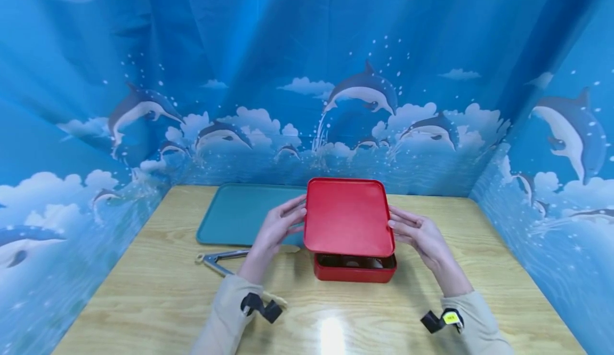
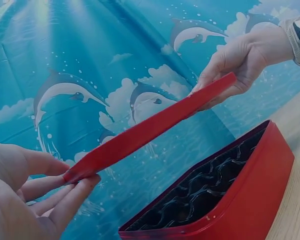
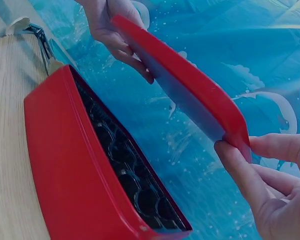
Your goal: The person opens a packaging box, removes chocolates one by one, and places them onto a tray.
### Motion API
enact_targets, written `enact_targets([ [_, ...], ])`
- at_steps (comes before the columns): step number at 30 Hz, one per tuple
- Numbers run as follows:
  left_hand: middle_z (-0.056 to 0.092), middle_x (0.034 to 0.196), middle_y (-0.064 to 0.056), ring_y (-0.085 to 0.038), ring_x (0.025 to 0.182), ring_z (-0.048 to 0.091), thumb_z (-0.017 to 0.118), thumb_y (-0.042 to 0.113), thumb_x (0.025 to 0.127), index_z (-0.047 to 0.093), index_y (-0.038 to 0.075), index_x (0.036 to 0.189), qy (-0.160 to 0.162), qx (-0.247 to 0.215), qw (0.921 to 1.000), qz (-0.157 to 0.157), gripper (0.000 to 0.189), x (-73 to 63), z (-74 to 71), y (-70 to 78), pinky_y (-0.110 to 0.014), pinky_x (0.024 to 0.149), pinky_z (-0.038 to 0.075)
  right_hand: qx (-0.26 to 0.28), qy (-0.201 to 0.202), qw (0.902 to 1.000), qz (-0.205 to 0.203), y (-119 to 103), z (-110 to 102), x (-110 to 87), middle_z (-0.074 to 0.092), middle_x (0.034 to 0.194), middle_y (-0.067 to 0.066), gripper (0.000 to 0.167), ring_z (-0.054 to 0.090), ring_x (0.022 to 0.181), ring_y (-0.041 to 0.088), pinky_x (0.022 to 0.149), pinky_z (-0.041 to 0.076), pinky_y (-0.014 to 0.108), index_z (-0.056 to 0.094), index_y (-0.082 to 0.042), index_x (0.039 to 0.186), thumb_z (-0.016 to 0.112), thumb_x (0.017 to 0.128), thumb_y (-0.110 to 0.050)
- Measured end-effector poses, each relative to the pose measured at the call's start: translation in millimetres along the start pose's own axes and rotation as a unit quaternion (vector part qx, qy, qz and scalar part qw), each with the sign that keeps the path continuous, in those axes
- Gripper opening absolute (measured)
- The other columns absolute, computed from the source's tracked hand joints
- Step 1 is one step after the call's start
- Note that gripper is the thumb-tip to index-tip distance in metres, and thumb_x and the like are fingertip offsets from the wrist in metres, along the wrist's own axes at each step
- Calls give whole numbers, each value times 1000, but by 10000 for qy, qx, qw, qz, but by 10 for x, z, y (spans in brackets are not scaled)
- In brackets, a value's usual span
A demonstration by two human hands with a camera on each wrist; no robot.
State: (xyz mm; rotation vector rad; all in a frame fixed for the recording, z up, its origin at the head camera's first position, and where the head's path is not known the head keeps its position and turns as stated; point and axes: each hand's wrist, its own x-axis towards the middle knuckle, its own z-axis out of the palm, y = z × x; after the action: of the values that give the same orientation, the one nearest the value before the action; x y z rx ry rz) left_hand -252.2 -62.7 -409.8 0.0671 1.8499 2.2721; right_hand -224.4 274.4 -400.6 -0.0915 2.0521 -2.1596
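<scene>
A square red lid [image 1: 349,217] is held above a red box [image 1: 355,274], apart from it in both wrist views. My left hand [image 1: 279,224] pinches the lid's left edge between thumb and fingers. At the opposite edge my right hand [image 1: 418,233] grips the lid the same way. Inside the open box, a black tray insert [image 2: 190,192] with several round hollows shows in the left wrist view. The lid hides most of the box's opening from the head view.
Behind my left hand lies a teal tray [image 1: 240,214]. Metal tongs [image 1: 225,256] with beige tips lie on the wooden table [image 1: 158,291], partly under my left forearm. A blue dolphin-print curtain [image 1: 268,78] encloses the back and sides.
</scene>
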Motion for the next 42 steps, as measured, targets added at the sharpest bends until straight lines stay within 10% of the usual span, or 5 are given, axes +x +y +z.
enact_targets([
  [10,59,139,-22,-27,113,67,61,12,102,39,21,158,-753,389,9962,-193,60,68,232,-80,-39,87,59,160,111,9995,-232,-22,-288,-72,73,113,-12,63,71,101,4,83,58,25,31,11,152,62,100,-6],
  [26,59,134,-21,-28,103,71,63,1,99,44,8,154,-851,225,9960,-114,59,285,1093,-224,-43,83,60,141,345,9989,-293,11,-1017,-248,73,110,-16,31,69,99,-1,81,56,18,73,-25,122,57,103,-6],
  [37,66,122,-14,-26,79,74,69,-3,93,50,7,150,-449,978,9941,107,61,402,1697,-326,-40,73,62,-1885,1212,9739,355,72,-1414,-273,67,97,-29,62,64,87,-12,76,55,16,33,11,150,59,104,-22],
  [42,67,126,-13,-28,75,75,71,-3,92,46,6,152,-525,2063,9770,141,66,431,1890,-385,-34,70,61,-2436,1329,9598,429,167,-1576,-297,72,101,-16,57,63,84,-12,75,57,19,37,14,147,59,103,-17],
])
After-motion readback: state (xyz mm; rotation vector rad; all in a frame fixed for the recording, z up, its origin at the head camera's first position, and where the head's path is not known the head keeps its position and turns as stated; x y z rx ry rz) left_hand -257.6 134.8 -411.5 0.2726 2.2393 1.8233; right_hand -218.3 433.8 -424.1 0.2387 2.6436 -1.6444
